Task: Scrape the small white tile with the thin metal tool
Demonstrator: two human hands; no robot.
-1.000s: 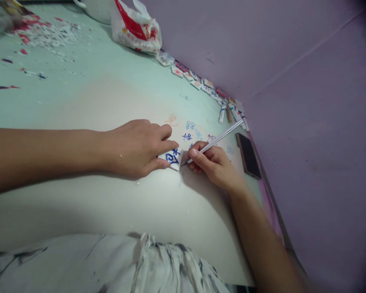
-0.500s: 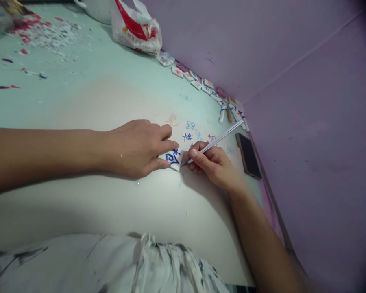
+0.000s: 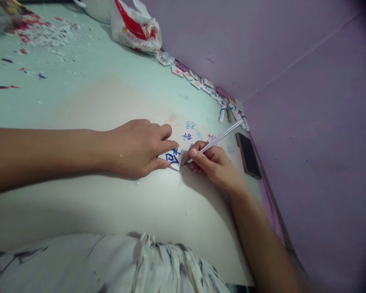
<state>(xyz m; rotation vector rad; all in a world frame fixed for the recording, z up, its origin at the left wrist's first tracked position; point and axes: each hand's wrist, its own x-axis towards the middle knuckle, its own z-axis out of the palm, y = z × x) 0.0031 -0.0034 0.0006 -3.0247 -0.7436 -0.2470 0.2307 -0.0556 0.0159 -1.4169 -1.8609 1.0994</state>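
Note:
A small white block [image 3: 172, 158] bearing a blue handwritten character lies flat on the table. My left hand [image 3: 140, 148] holds it down from the left, index finger on its upper edge and thumb on its lower one. In my right hand [image 3: 212, 162] is a slim silver craft knife [image 3: 221, 138], gripped like a pen and slanting up to the right. Its dark pointed tip meets the block's right edge, or lies just beside it. Coloured characters [image 3: 187, 136] are written on the tabletop behind the hands, partly covered by my right hand.
A phone [image 3: 249, 155] lies right, by the table edge. Along the purple wall run several lettered white blocks [image 3: 196, 84] and pens [image 3: 222, 114]. A plastic bag [image 3: 137, 30] stands at the back, beside a white pot [image 3: 97, 10]. White and red shavings [image 3: 53, 36] are heaped far left.

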